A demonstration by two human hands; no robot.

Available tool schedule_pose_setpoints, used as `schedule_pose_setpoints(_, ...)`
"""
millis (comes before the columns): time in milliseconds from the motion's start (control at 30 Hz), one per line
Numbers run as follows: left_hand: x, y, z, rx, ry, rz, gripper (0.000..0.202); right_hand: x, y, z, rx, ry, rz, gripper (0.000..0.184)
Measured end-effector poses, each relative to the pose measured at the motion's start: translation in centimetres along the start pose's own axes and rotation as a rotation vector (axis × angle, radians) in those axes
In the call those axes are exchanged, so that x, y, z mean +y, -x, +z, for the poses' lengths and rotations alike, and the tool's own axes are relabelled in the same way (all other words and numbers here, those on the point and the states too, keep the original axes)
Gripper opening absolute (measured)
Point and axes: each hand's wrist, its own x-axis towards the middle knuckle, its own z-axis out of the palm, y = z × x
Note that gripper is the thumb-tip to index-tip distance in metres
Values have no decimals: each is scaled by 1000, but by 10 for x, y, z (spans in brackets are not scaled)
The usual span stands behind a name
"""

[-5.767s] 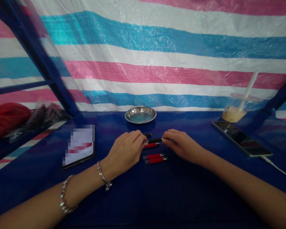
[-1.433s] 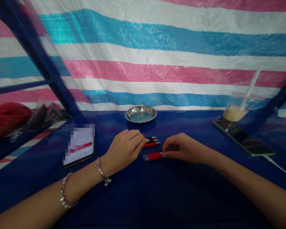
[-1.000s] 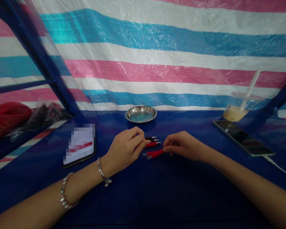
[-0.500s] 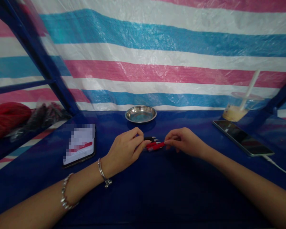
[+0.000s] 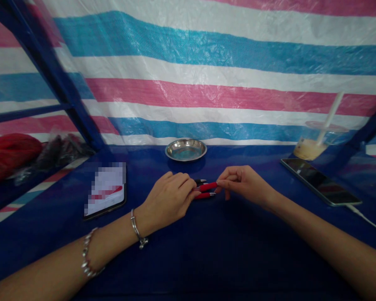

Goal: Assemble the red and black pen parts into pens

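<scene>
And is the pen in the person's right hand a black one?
No, the right hand pinches one end of a red pen between thumb and fingers.

One view is on record, taken by a camera worn on the person's head. It faces forward and down at near range over a blue table, which occupies the lower half of the frame. The forearms enter at the lower left and lower right; the left hand and right hand appear near mid-frame. A striped sheet fills most of the upper half. The field is wide, including a blue post at upper left.
</scene>
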Motion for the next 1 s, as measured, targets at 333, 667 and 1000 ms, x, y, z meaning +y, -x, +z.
schedule_pose_setpoints(333, 1, 1, 0, 10, 61, -50, 26, -5, 2, 5, 118, -43, -123, 16)
schedule_pose_setpoints(667, 2, 1, 0, 87, 84, -32, 23, -3, 1, 2, -72, 73, -83, 29)
schedule_pose_setpoints(1000, 4, 0, 1, 25, 64, -63, 25, -6, 3, 6, -20, -153, -49, 18)
